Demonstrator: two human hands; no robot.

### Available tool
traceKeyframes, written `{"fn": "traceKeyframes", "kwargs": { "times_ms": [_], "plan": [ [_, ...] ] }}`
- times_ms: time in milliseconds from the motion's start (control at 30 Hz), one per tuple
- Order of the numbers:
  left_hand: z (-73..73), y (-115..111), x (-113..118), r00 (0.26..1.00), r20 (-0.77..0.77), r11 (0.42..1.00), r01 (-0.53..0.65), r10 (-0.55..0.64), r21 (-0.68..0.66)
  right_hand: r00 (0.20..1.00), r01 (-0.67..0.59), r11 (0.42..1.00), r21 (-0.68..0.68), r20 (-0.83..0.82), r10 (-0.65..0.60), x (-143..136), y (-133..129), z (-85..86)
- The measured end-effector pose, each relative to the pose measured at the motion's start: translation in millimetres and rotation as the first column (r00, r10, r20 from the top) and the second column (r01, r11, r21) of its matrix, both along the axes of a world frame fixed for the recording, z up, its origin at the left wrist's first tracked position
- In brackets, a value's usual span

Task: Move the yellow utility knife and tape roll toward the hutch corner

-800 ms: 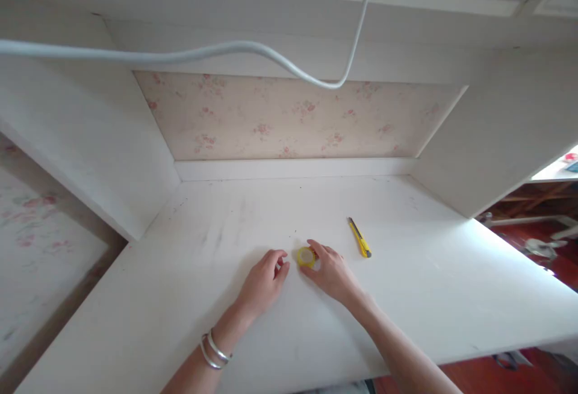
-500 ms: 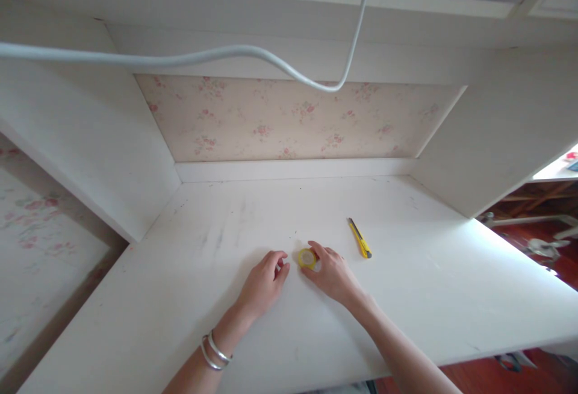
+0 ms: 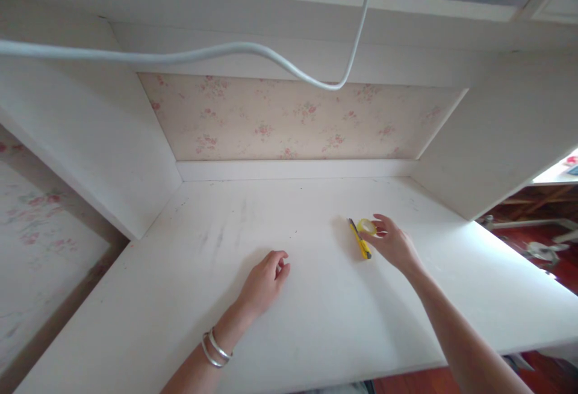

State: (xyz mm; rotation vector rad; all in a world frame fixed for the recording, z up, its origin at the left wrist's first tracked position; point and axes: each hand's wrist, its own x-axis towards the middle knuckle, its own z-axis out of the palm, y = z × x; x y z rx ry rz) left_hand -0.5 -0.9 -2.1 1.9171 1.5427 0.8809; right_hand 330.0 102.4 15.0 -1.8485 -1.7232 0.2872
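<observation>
- Though you might look for a brand, no writing is showing legibly on the yellow tape roll (image 3: 366,226) or on the yellow utility knife (image 3: 359,238); both are too small to read.
- Your right hand (image 3: 394,242) is reaching out over the right part of the white desk (image 3: 316,309), arm stretched forward, thumb and fingers pinching the tape roll by its rim.
- The roll is sitting just beside the knife, on its right; whether the two are touching cannot be told.
- Your left hand (image 3: 265,281) is resting on the desk near the middle, well apart from the roll, fingers loosely curled inward and holding nothing.
- Silver bangles (image 3: 215,350) are circling your left wrist.
- A white cable (image 3: 253,50) is hanging across the top of the view.
</observation>
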Motion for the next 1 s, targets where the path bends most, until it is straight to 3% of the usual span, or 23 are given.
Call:
{"fn": "traceKeyframes", "kwargs": {
  "times_ms": [167,500,1000],
  "plan": [
    [-2.6,0.9,0.2,1.000,-0.011,1.000,-0.004,0.004,0.016,0.991,0.095,0.994,-0.057,0.098,-0.089,46.9,19.4,-18.1],
    [-3.5,0.4,-0.2,1.000,-0.031,1.000,-0.005,0.006,0.025,0.993,0.054,0.990,-0.132,0.116,-0.039,55.9,22.8,-47.7],
    [-4.7,0.6,-1.0,1.000,-0.029,0.999,-0.001,0.002,0.033,0.978,0.112,0.989,-0.095,0.186,-0.093,49.8,18.4,-44.0]
  ]
}}
